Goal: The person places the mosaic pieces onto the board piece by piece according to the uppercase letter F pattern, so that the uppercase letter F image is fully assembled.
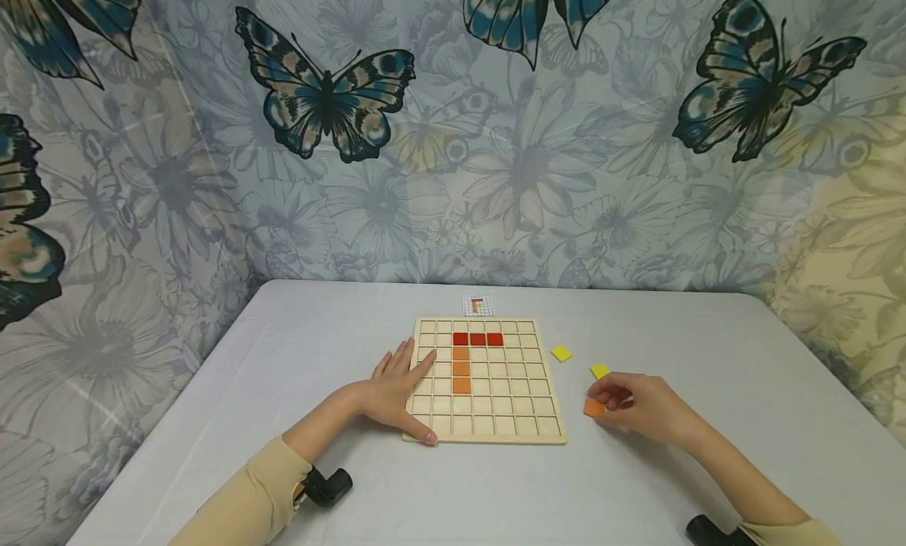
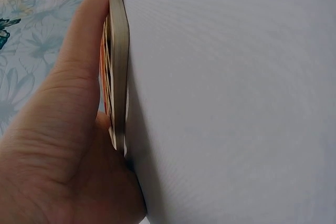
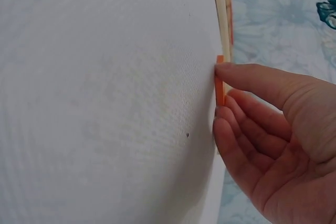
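Note:
A wooden grid board [image 1: 488, 416] lies on the table, with three red tiles [image 1: 477, 339] in a row near its top and three orange tiles [image 1: 462, 369] in a column below the leftmost red one. My left hand [image 1: 389, 392] rests with spread fingers along the board's left edge, its thumb at the lower left corner. In the left wrist view, that thumb [image 2: 79, 51] lies along the board's side [image 2: 119, 66]. Right of the board, my right hand [image 1: 640, 404] pinches a loose orange square tile [image 1: 593, 407] between thumb and fingers, close over the table.
Two yellow tiles lie right of the board: one near its upper right side [image 1: 561, 353], the other just beyond my right fingers [image 1: 599, 370]. A small printed pattern card [image 1: 477, 305] sits behind the board. The white table [image 1: 318, 326] meets a butterfly-patterned cloth [image 1: 425, 215] at the back.

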Tool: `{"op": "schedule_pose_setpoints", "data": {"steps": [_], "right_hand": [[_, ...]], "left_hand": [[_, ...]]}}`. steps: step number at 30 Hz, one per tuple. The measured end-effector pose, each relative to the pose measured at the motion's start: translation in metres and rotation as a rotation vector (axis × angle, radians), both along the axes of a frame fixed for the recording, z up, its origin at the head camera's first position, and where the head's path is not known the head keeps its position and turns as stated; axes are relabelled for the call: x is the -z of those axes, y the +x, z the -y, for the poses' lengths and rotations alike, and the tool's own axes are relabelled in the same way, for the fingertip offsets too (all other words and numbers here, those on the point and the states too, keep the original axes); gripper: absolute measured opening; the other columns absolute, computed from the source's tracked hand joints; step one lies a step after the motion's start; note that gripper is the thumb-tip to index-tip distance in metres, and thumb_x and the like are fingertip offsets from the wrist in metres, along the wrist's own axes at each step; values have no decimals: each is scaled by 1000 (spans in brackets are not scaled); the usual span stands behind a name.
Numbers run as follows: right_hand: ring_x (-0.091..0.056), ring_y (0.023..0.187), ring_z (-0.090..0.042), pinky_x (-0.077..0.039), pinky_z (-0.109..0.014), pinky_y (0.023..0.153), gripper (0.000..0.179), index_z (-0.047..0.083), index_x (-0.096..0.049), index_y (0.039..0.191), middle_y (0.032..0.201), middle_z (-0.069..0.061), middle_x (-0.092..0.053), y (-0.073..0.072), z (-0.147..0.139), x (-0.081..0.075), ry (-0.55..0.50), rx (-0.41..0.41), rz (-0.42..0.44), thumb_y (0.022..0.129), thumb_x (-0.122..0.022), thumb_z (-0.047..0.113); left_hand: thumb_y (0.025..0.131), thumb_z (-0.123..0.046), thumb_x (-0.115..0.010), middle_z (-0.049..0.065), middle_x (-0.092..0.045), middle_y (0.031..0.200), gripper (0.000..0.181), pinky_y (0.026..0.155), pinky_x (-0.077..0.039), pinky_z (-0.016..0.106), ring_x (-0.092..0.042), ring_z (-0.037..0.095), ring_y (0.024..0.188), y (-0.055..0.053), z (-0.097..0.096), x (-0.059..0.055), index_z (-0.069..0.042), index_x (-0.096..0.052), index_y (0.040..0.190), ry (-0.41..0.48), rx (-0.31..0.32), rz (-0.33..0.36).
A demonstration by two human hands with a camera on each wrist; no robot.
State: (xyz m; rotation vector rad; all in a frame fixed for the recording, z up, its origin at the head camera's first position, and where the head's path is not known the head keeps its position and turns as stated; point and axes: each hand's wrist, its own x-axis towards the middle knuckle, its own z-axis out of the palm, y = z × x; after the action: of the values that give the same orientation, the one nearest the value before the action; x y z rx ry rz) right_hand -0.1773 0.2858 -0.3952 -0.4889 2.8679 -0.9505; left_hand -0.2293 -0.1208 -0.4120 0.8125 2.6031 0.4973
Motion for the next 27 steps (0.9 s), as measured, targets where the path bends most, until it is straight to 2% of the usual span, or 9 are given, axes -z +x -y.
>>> {"op": "schedule_pose_setpoints", "data": {"steps": [8,15,27], "right_hand": [[-59,78,-12,-51,-24,68,28,8,-70,101,85,4,-64,-3,2,1,-7,13,-3,76,-82,12],[-59,79,-13,-51,-24,67,32,7,-70,104,85,3,-65,-2,9,-2,-49,31,38,76,-83,18],[-62,82,-12,-51,-24,71,30,11,-71,104,88,3,-66,-5,26,-3,-119,-7,59,78,-82,22]], "left_hand": [[67,-63,-80,24,17,158,129,115,7,53,19,33,145,0,0,1,-14,-3,158,-2,-2,-6],[67,-64,-80,23,17,158,129,115,7,53,19,33,145,-1,1,3,-14,-2,158,-11,1,-8],[68,-64,-79,24,17,158,129,114,7,54,19,33,145,-2,1,3,-13,-3,158,-5,8,-5]]}}
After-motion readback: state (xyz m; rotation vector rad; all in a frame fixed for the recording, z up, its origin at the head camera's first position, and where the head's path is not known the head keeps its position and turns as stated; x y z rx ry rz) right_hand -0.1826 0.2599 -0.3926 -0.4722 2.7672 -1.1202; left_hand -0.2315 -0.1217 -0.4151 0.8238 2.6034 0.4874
